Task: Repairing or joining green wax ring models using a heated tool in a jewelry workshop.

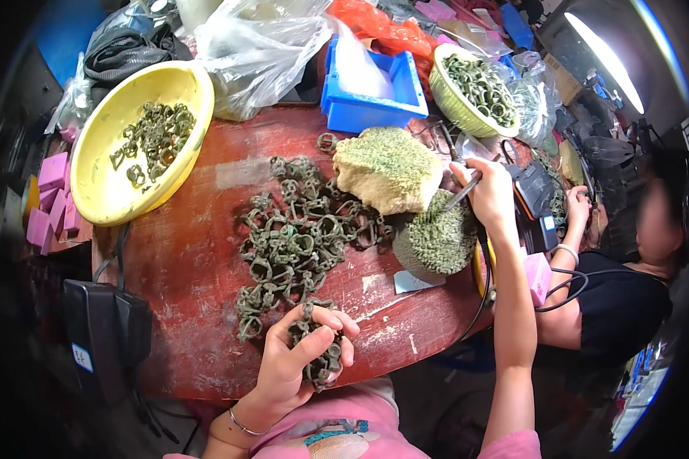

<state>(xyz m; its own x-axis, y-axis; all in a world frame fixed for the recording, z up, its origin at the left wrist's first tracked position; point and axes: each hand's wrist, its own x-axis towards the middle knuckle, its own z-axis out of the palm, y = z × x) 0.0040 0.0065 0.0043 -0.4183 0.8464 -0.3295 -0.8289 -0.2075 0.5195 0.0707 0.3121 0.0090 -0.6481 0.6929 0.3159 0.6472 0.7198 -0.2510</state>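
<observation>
My left hand, near the table's front edge, is closed round a clump of dark green rings that look like wax. My right hand grips a slim pen-shaped tool, its tip slanting down to the left. This tip is at or just above a round block with a rough green top; whether they touch I cannot tell. Behind that block sits a yellowish spongy block, green-stained on top. A loose heap of similar rings covers the middle of the red table.
A yellow basin with rings stands at left, a pale green basket of rings at back right. Between them are a blue bin and plastic bags. Black boxes flank the left edge. Another person works at right.
</observation>
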